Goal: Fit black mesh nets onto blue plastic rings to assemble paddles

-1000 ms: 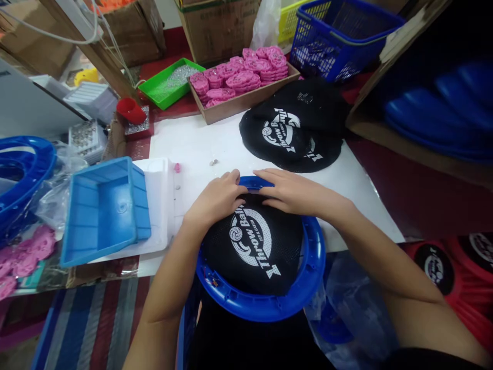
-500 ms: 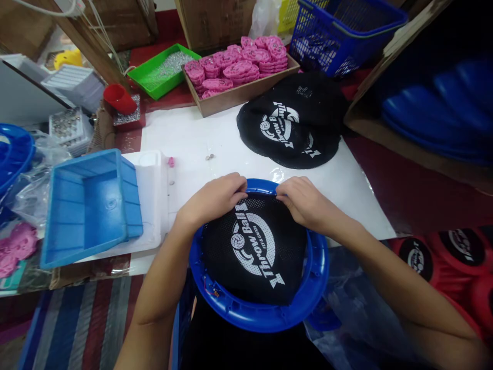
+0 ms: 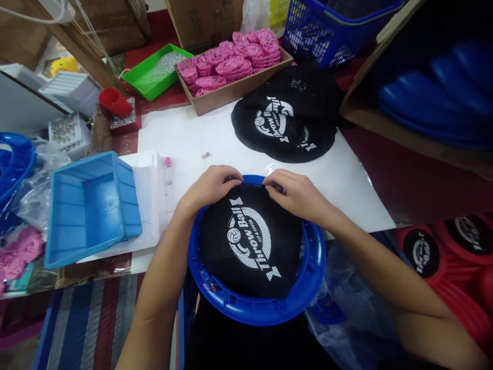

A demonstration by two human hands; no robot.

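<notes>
A blue plastic ring [image 3: 265, 314] rests tilted at the table's front edge, over my lap. Across its opening lies a round black mesh fabric [image 3: 215, 241] printed in white with "Throw Ball". My left hand [image 3: 215, 186] pinches the fabric's far edge at the ring's upper left. On the upper right, my right hand [image 3: 296, 192] pinches the same edge, thumb and forefinger together. A gap shows between fabric and ring at the lower right. Small coloured wires [image 3: 211, 284] sit in the ring's lower left. More printed black mesh discs [image 3: 265, 126] lie piled beyond my hands.
At left stands a blue bin [image 3: 92, 205] on a white tray. Behind are a green tray [image 3: 154, 72] of small metal parts, a cardboard box [image 3: 234, 87] of pink pieces and a blue basket [image 3: 339, 31]. Red discs [image 3: 450, 257] lie at right, below a carton [image 3: 416, 139] holding blue rings.
Both hands have shifted slightly inward along the far rim, pulling the fabric edge up onto it. The fabric now covers more of the ring's top. The whole view has moved a little.
</notes>
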